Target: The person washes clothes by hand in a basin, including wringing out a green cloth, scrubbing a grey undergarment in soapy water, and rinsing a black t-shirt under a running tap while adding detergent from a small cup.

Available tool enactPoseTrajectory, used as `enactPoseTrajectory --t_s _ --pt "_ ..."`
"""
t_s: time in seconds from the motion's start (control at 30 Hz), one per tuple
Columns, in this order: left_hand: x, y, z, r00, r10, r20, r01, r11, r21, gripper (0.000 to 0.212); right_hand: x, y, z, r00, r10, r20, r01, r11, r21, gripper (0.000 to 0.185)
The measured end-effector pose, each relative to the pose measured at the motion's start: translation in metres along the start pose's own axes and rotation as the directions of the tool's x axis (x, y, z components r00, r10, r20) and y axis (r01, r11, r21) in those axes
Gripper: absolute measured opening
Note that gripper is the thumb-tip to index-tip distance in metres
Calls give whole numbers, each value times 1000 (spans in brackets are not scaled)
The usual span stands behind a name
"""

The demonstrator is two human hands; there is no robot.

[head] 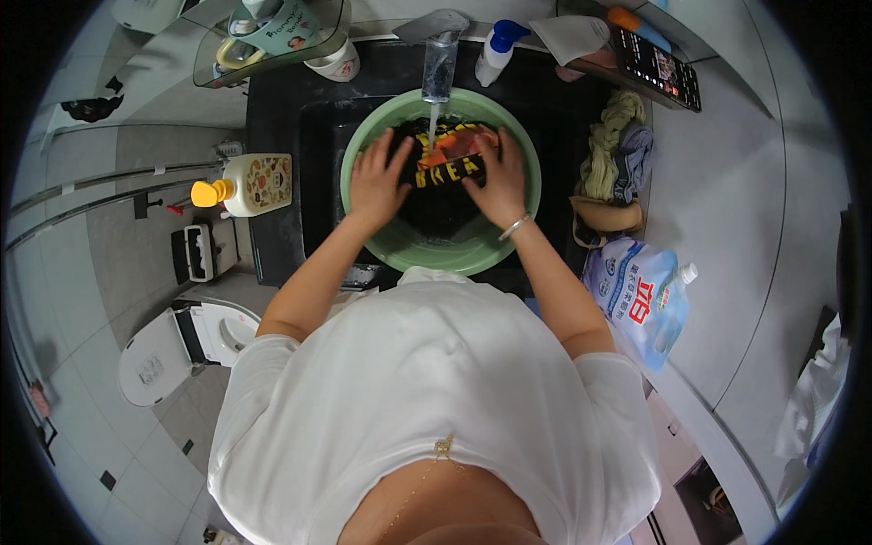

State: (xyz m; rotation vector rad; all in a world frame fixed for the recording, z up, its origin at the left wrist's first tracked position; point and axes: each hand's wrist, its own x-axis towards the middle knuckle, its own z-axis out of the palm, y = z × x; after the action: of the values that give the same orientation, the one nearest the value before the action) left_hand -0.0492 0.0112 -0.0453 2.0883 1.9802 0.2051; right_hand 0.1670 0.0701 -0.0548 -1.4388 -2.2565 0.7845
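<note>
A round green plastic basin (pixel 443 262) stands in the black sink (pixel 319 197) under a running faucet (pixel 439 65). In the basin lies a black garment (pixel 436 208) with yellow lettering and an orange-red print; water falls onto the print. My left hand (pixel 377 178) rests at the garment's left side, fingers spread. On its right side my right hand (pixel 499 178) touches the cloth near the print, fingers also apart, a silver-coloured bangle at the wrist. Neither hand shows cloth gripped in it, and parts of the fingertips are hard to make out against the garment.
A yellow-capped bottle (pixel 262 185) is at the counter's left. Behind the basin stand a white cup (pixel 337 65) and a blue-topped pump bottle (pixel 499 54). Rumpled clothes (pixel 610 157), a detergent pouch (pixel 640 293) and a propped phone (pixel 657 65) are on the right. A toilet (pixel 218 334) stands lower left.
</note>
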Motion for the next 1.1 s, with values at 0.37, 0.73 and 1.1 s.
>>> enactPoseTrajectory --t_s 0.37,0.73,1.1 --pt "13 0 79 826 -86 558 -48 974 221 100 -6 18 82 825 265 498 52 844 -534 89" --pt "23 -15 41 940 82 332 18 957 -288 56 -6 30 84 868 188 459 36 899 -437 74" --pt "123 -120 -22 654 -273 -705 -219 825 -522 86 -15 19 79 920 177 350 -117 975 -188 53"
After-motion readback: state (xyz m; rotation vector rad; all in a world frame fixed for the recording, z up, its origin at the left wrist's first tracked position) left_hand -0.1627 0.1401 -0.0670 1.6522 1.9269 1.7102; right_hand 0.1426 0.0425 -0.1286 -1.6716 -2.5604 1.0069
